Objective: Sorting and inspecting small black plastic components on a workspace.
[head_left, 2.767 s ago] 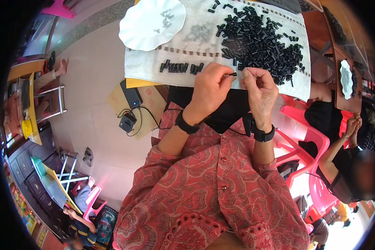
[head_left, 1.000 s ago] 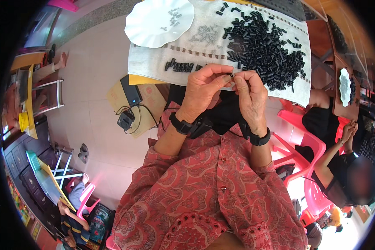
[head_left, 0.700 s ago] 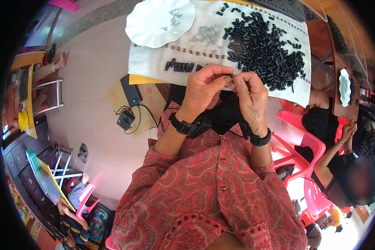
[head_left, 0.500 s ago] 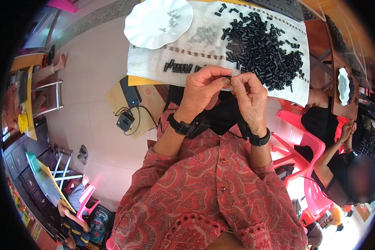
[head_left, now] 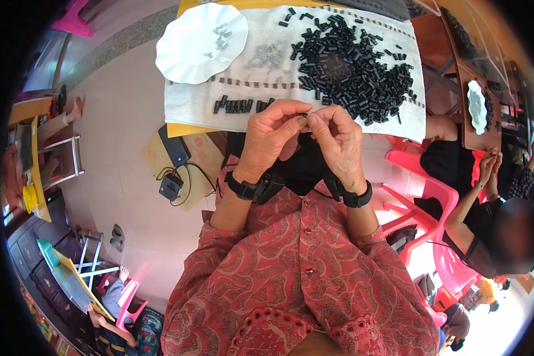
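My left hand and my right hand meet fingertip to fingertip at the near edge of the cloth. Both are closed in a pinch on one small black plastic piece, mostly hidden by the fingers. Beyond my right hand spreads a big heap of small black plastic pieces. Left of my hands, a short row of black pieces lies on the white cloth. Farther back is a loose pile of small clear pieces. A white wavy-rimmed plate holds several more clear pieces.
On the floor at left, a black power bank and a small cabled device lie on cardboard. A pink chair stands close at right, beside another person at a table with a white plate.
The whole view has shifted, so the table and cloth appear farther left and slightly lower. My two hands keep the same pinch on the small black piece.
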Available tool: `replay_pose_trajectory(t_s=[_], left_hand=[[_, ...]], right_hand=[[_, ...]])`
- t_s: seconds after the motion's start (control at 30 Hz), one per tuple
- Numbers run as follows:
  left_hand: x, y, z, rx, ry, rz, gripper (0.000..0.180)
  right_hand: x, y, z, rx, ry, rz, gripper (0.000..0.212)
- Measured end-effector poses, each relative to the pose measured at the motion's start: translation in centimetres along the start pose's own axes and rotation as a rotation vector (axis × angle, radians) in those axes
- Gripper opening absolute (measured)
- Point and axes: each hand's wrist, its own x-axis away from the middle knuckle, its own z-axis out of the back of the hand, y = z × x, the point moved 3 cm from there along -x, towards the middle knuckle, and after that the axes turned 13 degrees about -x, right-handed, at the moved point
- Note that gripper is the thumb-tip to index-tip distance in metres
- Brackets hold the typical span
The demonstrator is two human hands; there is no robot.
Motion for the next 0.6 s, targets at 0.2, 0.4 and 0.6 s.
replay_pose_trajectory(t_s=[0.2,0.4,0.6], left_hand=[[0.0,0.1,-0.2,-0.039,0.020,0.013,0.020],[0.1,-0.2,0.1,-0.025,0.021,0.050,0.019],[0.1,0.1,0.1,0.001,0.014,0.096,0.022]], right_hand=[[0.0,-0.3,0.0,0.024,0.012,0.003,0.011],[0.0,0.2,0.2,0.046,0.023,0.002,0.011],[-0.9,0.6,1.8,0.138,0.208,0.142,0.006]])
